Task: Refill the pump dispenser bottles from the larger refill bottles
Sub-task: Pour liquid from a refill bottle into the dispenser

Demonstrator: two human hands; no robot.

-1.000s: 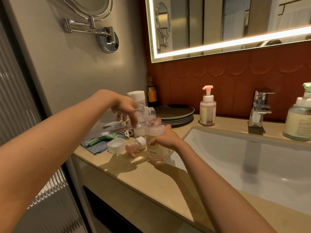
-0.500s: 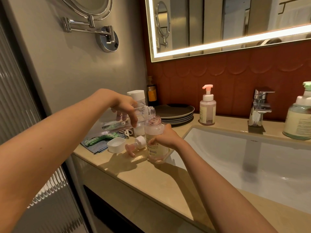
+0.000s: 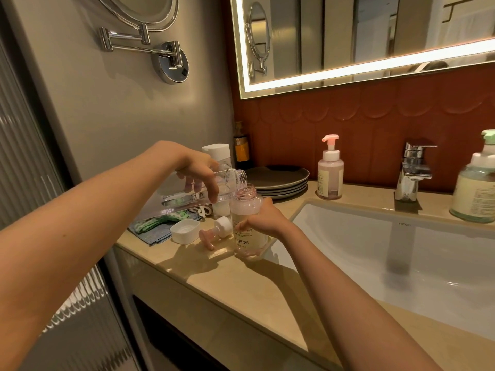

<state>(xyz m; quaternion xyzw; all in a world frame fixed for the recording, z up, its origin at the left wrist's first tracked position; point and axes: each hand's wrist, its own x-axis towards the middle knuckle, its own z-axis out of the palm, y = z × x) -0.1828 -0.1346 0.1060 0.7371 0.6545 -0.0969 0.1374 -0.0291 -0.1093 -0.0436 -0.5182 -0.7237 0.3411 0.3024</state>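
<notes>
At centre frame a clear refill bottle (image 3: 198, 190) was held tipped almost level by the left hand (image 3: 199, 171), whose fingers (image 3: 213, 192) were curled down over its upper side; the thumb was hidden behind the bottle. Its uncapped neck was poised just above the open mouth of a pink dispenser bottle (image 3: 247, 223), which stood on the beige counter (image 3: 241, 287) at the sink's (image 3: 375, 245) left rim. Whether liquid was flowing could not be made out. The right hand (image 3: 261, 219) was wrapped round the dispenser's far side, fingertips pressed on the label, part of whose print was covered. Left of it lay a pink pump head (image 3: 215, 231) and a white cap (image 3: 184, 231). A white-capped bottle (image 3: 218, 153) was largely screened by the refill bottle. At the right edge a green-topped dispenser (image 3: 475, 188) was cut off.
</notes>
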